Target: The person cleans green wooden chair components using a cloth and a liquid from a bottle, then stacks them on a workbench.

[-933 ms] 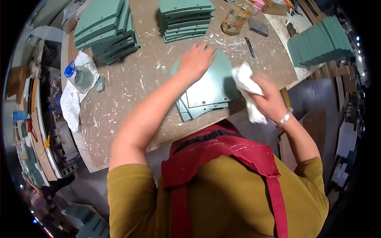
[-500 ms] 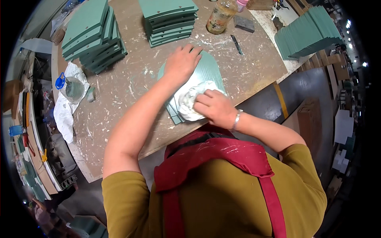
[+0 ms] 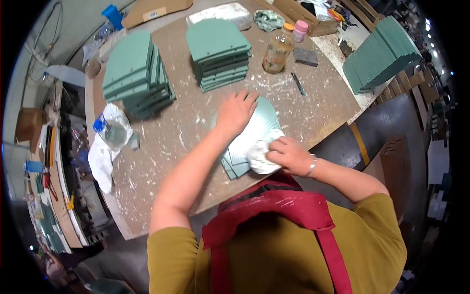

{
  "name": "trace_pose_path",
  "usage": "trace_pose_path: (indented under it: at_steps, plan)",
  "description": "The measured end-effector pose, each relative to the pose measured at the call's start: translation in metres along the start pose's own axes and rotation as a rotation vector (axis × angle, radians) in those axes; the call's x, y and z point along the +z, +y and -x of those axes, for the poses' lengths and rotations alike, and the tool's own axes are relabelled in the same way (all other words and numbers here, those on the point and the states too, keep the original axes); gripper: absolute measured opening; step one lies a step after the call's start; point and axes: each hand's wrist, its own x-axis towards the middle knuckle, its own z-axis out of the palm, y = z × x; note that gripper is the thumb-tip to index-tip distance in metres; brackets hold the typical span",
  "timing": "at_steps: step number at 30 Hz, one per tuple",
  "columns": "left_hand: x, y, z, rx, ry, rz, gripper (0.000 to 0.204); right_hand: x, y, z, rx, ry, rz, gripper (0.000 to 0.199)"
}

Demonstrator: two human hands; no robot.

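Note:
A pale green, round-topped panel with fine grooves [image 3: 269,113] lies near the table's front edge, over other green pieces whose corners stick out at its near left. My left hand [image 3: 236,113] rests on its upper left part, fingers stretched out and palm down. At the panel's near right edge, my right hand [image 3: 291,156] grips a crumpled white cloth [image 3: 260,160] and presses it against the surface. The cloth covers that lower corner. A shiny band circles my right wrist.
Stacks of green panels stand at the back left [image 3: 128,61] and back centre [image 3: 215,40]; a long row [image 3: 377,54] sits at the far right. A bottle of yellowish liquid [image 3: 278,54], a dark block [image 3: 306,57], a cutter knife [image 3: 297,84] and a blue-capped bottle [image 3: 113,133] share the table [image 3: 166,142].
My right hand has slid the cloth slightly right, to the panel's edge. My left hand stays on the panel. The view has tilted, showing more of the table's far side.

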Motion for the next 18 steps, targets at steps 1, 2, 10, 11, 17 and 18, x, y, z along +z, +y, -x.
trace_pose_path:
  at_steps: [1, 2, 10, 11, 17, 18]
  plan:
    - [-0.003, 0.002, 0.0, -0.021, -0.015, 0.009, 0.03, -0.009, 0.01, 0.017, 0.063, -0.025, 0.037, 0.028]
    - [-0.005, 0.004, 0.0, -0.036, -0.032, 0.023, 0.03, -0.018, 0.017, 0.03, 0.135, -0.049, 0.074, 0.029]
    - [-0.005, 0.005, -0.015, -0.044, -0.034, 0.014, 0.031, -0.013, 0.005, -0.008, -0.049, -0.154, -0.096, 0.027]
    - [-0.002, 0.007, -0.018, -0.072, -0.025, -0.007, 0.031, -0.011, 0.022, 0.009, -0.01, -0.09, -0.061, 0.023]
    - [0.0, 0.011, -0.005, -0.194, -0.062, 0.002, 0.031, -0.069, 0.068, 0.023, 0.497, 0.214, -0.058, 0.024]
    - [0.003, 0.013, -0.001, -0.195, -0.067, 0.0, 0.031, -0.061, 0.046, 0.003, 0.428, 0.219, -0.044, 0.025]
